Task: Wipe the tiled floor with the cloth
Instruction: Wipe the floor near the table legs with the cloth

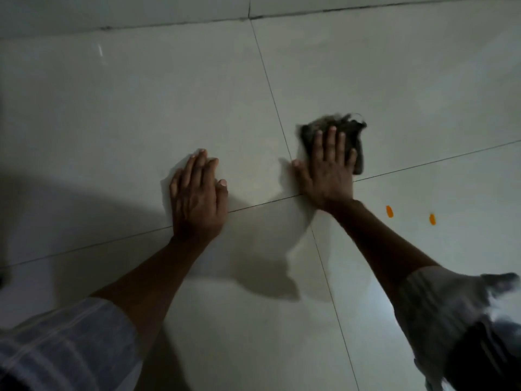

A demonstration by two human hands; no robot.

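The floor is made of large pale glossy tiles with thin dark grout lines. A dark grey, frayed cloth lies on a tile right of centre. My right hand lies flat on the cloth with straight fingers pressing it down; the cloth shows beyond the fingertips and along the hand's right side. My left hand rests flat on the bare tile to the left, palm down, fingers together, holding nothing. Both forearms reach in from the bottom of the frame.
Two small orange marks sit on the tile to the right of my right forearm. A wider dark joint runs across the far floor. Shadows of my arms darken the tiles at the lower left and centre.
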